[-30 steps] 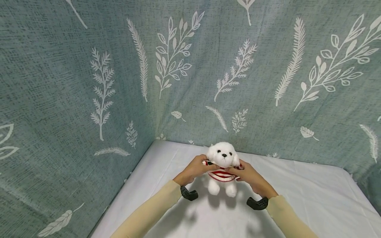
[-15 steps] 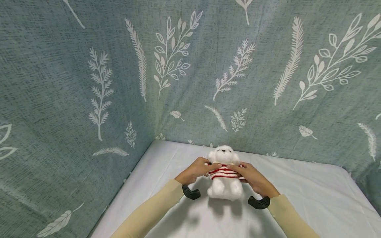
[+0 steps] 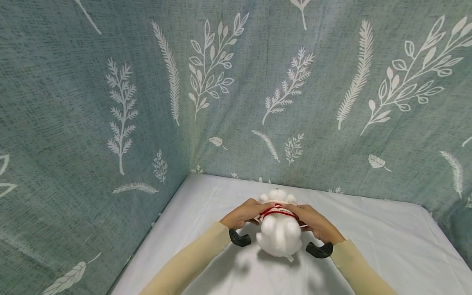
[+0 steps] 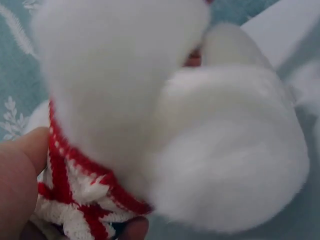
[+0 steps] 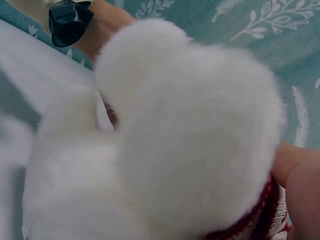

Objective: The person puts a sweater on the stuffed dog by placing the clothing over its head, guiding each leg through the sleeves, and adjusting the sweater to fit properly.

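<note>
At the person's left side of the toy, the left hand [image 3: 244, 214] is curled round it, thumb laid on the striped sweater [image 3: 278, 209] and fingers passing behind. Opposite, the right hand [image 3: 313, 219] grips the other side likewise, its thumb also on the sweater; the two thumbs lie near each other across the red-and-white knit.

The toy [image 3: 279, 237], white and fluffy, is directly between the hands, touching both. It is tipped back: its legs and rounded bottom face the wearer, while its head [image 3: 277, 196] lies beyond the thumbs, on the far side. In both wrist views pale fur fills most of the space in front of the hand.

As a judgement, the tilt is best handled with equal, light pressure from both hands, wrists turning together, and the hold taken on the body through the sweater so that the knit does not slide or bunch up.

The toy casts a shadow on the white table [image 3: 372, 233] and seems to be lifted off it, though the exact gap cannot be told. Black devices sit at each wrist, below cream sleeves. Beyond the table hangs a blue-green curtain [image 3: 239, 159] printed with white leaves.
</note>
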Action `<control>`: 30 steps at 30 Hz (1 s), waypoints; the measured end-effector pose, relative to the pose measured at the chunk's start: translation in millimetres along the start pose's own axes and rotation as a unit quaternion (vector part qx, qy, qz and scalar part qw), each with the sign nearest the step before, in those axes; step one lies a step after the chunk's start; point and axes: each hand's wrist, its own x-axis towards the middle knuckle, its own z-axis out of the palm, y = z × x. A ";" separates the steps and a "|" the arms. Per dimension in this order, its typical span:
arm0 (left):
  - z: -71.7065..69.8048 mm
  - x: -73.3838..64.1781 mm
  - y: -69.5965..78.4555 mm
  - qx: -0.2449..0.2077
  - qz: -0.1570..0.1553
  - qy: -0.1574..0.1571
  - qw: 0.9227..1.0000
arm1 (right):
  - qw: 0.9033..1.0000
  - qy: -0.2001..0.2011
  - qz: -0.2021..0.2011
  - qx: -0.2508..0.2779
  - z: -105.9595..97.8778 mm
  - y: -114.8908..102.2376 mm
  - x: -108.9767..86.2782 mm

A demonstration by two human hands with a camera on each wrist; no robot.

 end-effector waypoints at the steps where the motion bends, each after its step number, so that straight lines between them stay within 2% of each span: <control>1: 0.5 0.8 -0.8 0.001 -0.002 -0.002 1.000 | 1.000 0.001 0.000 0.000 0.2 1.3 0.8; 4: 1.3 3.5 -3.1 0.010 -0.007 -0.005 1.000 | 1.000 0.005 0.004 -0.001 1.1 6.9 4.8; 12: 1.3 4.1 -4.9 0.084 -0.021 -0.007 0.996 | 1.000 0.009 0.017 0.012 2.7 23.4 11.3; 17: -0.3 2.2 -3.9 0.096 -0.014 0.004 0.995 | 1.000 0.013 0.011 0.004 3.3 23.5 11.4; 21: -5.6 0.6 -4.6 0.100 0.002 -0.001 0.995 | 1.000 0.022 0.009 -0.019 3.5 21.8 9.6; 26: -17.9 -0.9 -2.2 0.098 0.034 0.005 0.995 | 0.997 0.066 -0.013 -0.044 3.6 18.5 7.1; 30: -24.7 -3.5 3.3 0.091 0.061 0.019 0.994 | 0.987 0.119 -0.048 -0.095 3.8 14.1 5.5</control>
